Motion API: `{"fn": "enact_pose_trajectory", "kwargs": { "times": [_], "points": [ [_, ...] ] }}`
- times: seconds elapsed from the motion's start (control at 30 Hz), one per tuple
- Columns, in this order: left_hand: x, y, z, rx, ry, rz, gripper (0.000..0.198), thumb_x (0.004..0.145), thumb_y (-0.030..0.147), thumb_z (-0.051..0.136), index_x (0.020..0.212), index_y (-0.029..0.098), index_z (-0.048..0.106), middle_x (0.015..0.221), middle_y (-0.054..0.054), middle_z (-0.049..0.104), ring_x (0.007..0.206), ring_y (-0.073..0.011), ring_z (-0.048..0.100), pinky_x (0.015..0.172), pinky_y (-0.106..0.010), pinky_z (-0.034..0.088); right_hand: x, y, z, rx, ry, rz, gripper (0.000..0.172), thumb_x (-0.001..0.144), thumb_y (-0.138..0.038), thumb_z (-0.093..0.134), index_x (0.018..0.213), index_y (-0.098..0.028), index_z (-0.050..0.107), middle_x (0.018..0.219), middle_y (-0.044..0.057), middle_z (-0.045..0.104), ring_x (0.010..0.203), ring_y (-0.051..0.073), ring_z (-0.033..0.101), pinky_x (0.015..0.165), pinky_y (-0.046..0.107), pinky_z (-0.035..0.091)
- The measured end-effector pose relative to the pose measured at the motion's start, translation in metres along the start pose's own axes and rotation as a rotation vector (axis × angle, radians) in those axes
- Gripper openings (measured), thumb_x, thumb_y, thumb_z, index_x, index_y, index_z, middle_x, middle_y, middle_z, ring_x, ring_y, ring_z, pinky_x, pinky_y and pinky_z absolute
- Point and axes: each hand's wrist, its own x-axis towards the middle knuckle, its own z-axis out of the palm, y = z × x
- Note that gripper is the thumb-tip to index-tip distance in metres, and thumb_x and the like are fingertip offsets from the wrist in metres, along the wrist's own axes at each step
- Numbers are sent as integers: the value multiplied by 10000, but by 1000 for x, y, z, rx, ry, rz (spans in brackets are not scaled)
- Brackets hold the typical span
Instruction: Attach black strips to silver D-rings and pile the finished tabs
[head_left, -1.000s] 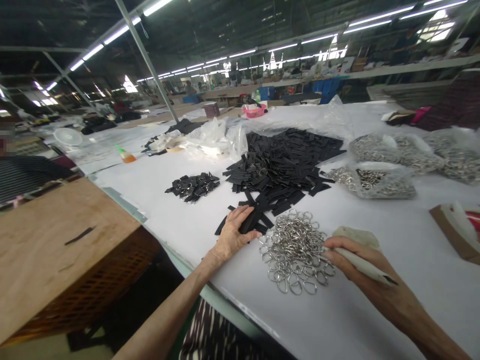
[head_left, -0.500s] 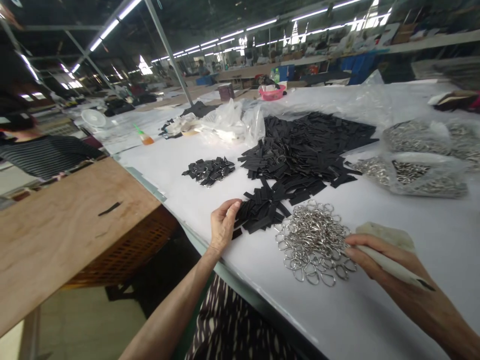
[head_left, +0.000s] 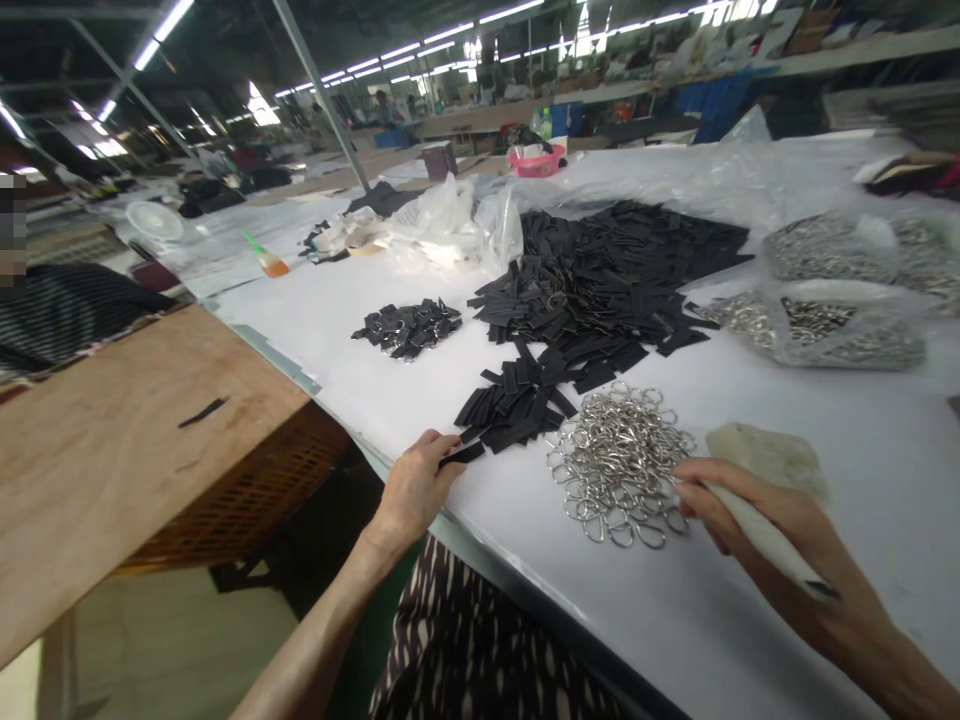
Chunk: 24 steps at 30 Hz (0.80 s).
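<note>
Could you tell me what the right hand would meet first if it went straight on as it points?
Probably the heap of metal rings, just ahead of the right hand, though depth is unclear.

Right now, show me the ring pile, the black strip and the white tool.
ring pile (head_left: 619, 455): head view, middle of heap.
black strip (head_left: 466, 453): head view, end past the fingers.
white tool (head_left: 765, 540): head view, mid-shaft.
</note>
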Motion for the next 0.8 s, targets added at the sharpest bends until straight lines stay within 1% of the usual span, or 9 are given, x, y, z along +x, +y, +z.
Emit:
{"fn": "enact_pose_trajectory", "kwargs": {
  "times": [0.17,0.23,0.33,0.43,0.53,0.6,0.67,0.73,0.8],
  "points": [
    [16,7,1,45,-79,-33,105,706,213,502,790,196,562,709,-4,556,646,-174,523,624,-276,385,-3,-10,13,30,-231,-67,111,896,-259,447,873,-218,547,780,5,572,679,168,543,591,261,424],
    [18,11,-1,42,-127,-62,43,693,224,498,722,204,524,589,29,495,559,-156,475,567,-263,345,-4,-8,18,12,-264,-122,114,880,-203,437,938,-217,535,838,19,572,738,180,537,647,286,428],
    [13,14,-2,-1,-101,-68,42,687,247,497,679,206,504,508,52,432,507,-136,415,541,-254,306,-6,-5,22,-32,-287,-177,151,867,-159,436,975,-211,527,839,25,569,747,186,518,667,309,415],
    [3,20,-1,-146,-38,-83,93,682,298,536,688,205,538,480,62,404,479,-118,366,516,-246,283,-5,-4,25,-60,-308,-211,142,882,-140,417,960,-201,520,835,27,566,751,188,501,676,314,394],
    [-5,31,2,-474,-18,-117,170,668,337,598,766,198,593,523,54,462,483,-107,366,488,-236,268,-4,-5,30,-137,-339,-288,166,902,-126,373,943,-187,523,809,36,552,748,195,471,665,314,364],
    [-9,43,6,-755,-84,-129,218,653,326,641,823,190,624,596,36,534,482,-95,371,464,-226,257,-3,-5,34,-253,-379,-357,176,898,-110,373,913,-176,534,782,42,541,740,202,448,653,316,340],
    [-12,55,14,-959,-219,-156,214,649,294,666,829,180,651,638,24,571,465,-77,350,436,-214,230,-2,-4,38,-367,-401,-411,147,883,-107,412,885,-170,544,777,46,536,736,205,435,647,318,320],
    [-14,67,24,-1058,-343,-189,164,652,257,676,790,168,670,613,25,570,454,-61,326,423,-199,214,-3,-3,41,-425,-387,-442,121,876,-119,441,870,-169,551,774,46,530,727,203,429,639,316,308],
    [-15,75,35,-1110,-407,-214,133,649,220,684,767,157,682,595,24,577,471,-54,361,439,-177,258,-3,-2,42,-428,-355,-447,129,882,-130,429,856,-167,550,753,44,517,704,199,422,623,313,303]
  ]
}}
